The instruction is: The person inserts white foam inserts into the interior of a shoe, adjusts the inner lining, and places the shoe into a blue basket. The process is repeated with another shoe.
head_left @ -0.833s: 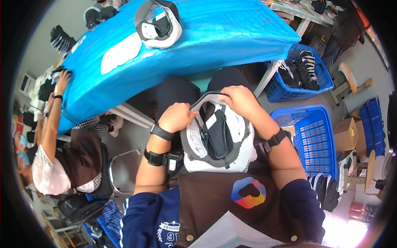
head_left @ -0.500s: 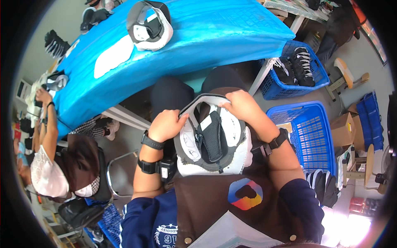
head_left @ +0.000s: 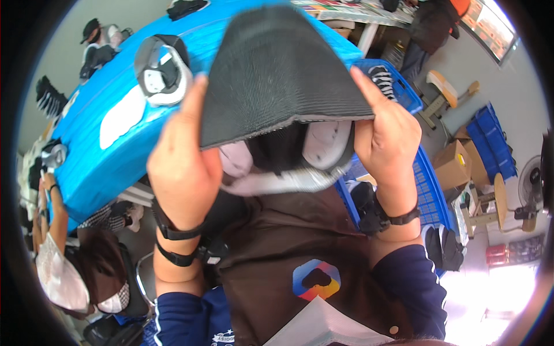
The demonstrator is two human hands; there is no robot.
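Observation:
I hold a shoe upper (head_left: 277, 75) up in front of me, its black ribbed side toward my view. White padded pieces and a pale rim show beneath its lower edge. My left hand (head_left: 183, 164) is closed on the left edge, thumb below and fingers along the side. Gripping the right edge is my right hand (head_left: 389, 135), with its index finger stretched up along it. The fingers behind the upper are partly hidden. A similar black and white shoe upper (head_left: 156, 82) rests on the blue-covered table (head_left: 104, 153), close to a flat white piece (head_left: 122, 117).
On my right stand a blue basket (head_left: 430, 193) and a farther blue basket (head_left: 408, 95) with black shoes. Beyond them are cardboard boxes (head_left: 453, 164) and a stool (head_left: 441, 86). A co-worker (head_left: 63, 277) sits at the left, hands at the table. Another person (head_left: 424, 43) stands far right.
Both hands have raised the shoe upper from my lap to above the table edge. It has tilted, so its black outer side now faces me. My view has shifted to the right.

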